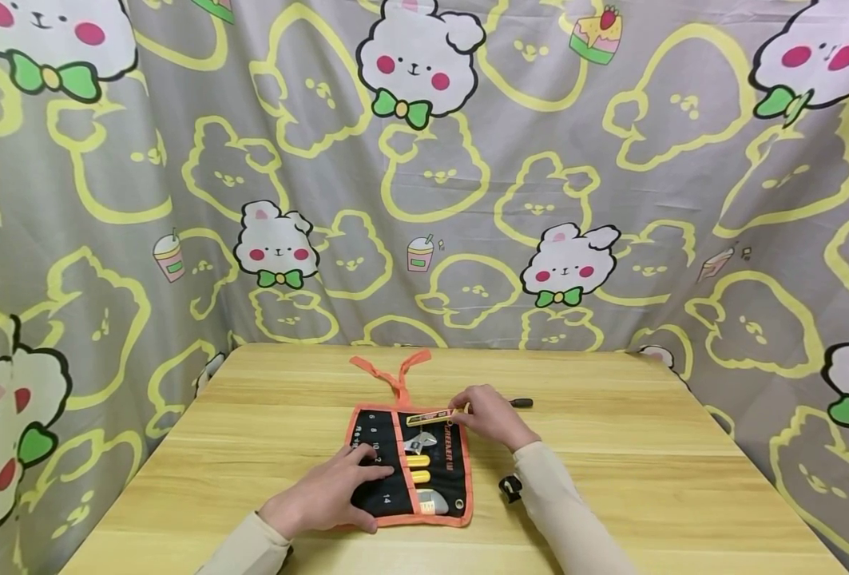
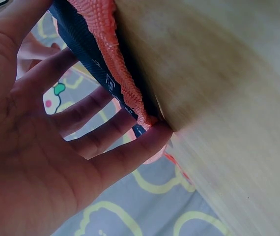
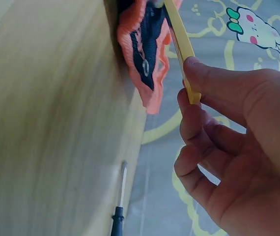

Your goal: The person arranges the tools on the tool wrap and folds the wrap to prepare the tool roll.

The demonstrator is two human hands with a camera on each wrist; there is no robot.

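Observation:
A black tool roll (image 1: 390, 505) with orange trim lies unfolded on the table. My left hand (image 1: 338, 485) rests on its numbered left half, fingers spread; in the left wrist view fingertips (image 2: 154, 140) touch the orange edge. My right hand (image 1: 487, 414) pinches one end of a slim, flat yellow strip (image 1: 430, 417) with printed markings, between thumb and fingers. The strip's other end lies over the roll's upper pockets. Tucked in the pockets below are an adjustable wrench (image 1: 421, 442), two yellow handles (image 1: 418, 461) and a grey utility knife (image 1: 433, 501).
A screwdriver with a black handle (image 1: 521, 403) lies on the wooden table (image 1: 647, 471) beyond my right hand. The roll's orange tie straps (image 1: 395, 375) stretch toward the back. A patterned grey curtain (image 1: 467, 192) hangs behind the table and along both sides.

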